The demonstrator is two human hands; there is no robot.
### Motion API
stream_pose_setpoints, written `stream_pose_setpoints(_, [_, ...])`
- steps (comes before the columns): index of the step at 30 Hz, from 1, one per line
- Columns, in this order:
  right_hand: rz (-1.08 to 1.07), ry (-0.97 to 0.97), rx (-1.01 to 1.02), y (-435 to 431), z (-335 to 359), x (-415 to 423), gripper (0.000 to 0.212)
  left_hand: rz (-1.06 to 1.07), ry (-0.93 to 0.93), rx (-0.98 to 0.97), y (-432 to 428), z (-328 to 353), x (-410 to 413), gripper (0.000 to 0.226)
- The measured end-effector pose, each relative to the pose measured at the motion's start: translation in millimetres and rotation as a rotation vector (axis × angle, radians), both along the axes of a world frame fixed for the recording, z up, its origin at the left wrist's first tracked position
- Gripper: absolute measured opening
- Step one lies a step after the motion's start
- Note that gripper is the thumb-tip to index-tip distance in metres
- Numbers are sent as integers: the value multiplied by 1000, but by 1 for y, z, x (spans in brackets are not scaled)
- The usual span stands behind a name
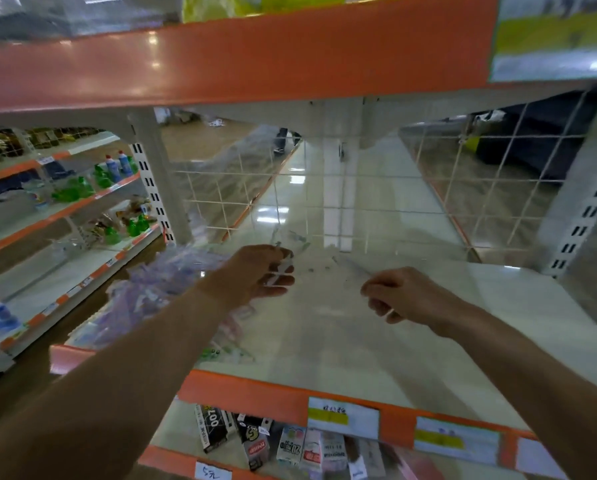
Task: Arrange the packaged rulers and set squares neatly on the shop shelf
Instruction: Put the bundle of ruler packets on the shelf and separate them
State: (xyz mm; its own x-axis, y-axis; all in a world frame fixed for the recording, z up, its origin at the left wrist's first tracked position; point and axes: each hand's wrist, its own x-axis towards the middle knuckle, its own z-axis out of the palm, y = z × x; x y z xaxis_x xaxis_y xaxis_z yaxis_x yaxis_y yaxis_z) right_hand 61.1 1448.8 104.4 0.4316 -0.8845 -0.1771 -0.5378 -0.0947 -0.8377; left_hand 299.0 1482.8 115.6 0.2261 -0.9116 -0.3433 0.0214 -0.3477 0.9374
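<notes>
The left hand (255, 275) has its fingers and thumb curled round one end of a clear packet (319, 268), gripping it above the shelf board. The right hand (402, 294) is curled too, thumb and forefinger meeting on the packet's other end in a pinch, though motion blur leaves the exact contact soft. The packet spans the gap between the two hands, tilted, and is so transparent and smeared that its contents cannot be read as ruler or set square. Both bare forearms reach in from the bottom corners of the view. Just left of the left hand, partly hidden under its forearm, a heap of packets (158, 289) in clear wrap with a purplish tint lies loose on the left part of the same shelf (411, 358), a white board with an orange front lip. Price labels (344, 417) with yellow bands are fixed to that lip. Behind the hands a wire mesh (498, 174) backs the shelf, and the shop floor shows through it. An upper shelf (238, 60), also orange-fronted, runs across overhead. Below the lip, small boxes (255, 441) stand and lean on the lower tier. Well off to the left, another rack carries green and blue bottles (110, 174).
</notes>
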Motion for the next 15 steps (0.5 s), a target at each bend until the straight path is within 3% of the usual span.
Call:
stream_pose_setpoints(6, [-255,-49,-46,-45,2,-31,15,121,-38,49,-15,1,-10,13])
stream_pose_setpoints(13, [-218,116,-25,-77,-18,6,17,143,-49,50,-17,-3,-12,14])
stream_pose_setpoints(15, [-171,262,-70,-85,-21,14,18,146,-50,54,-17,-4,-13,14])
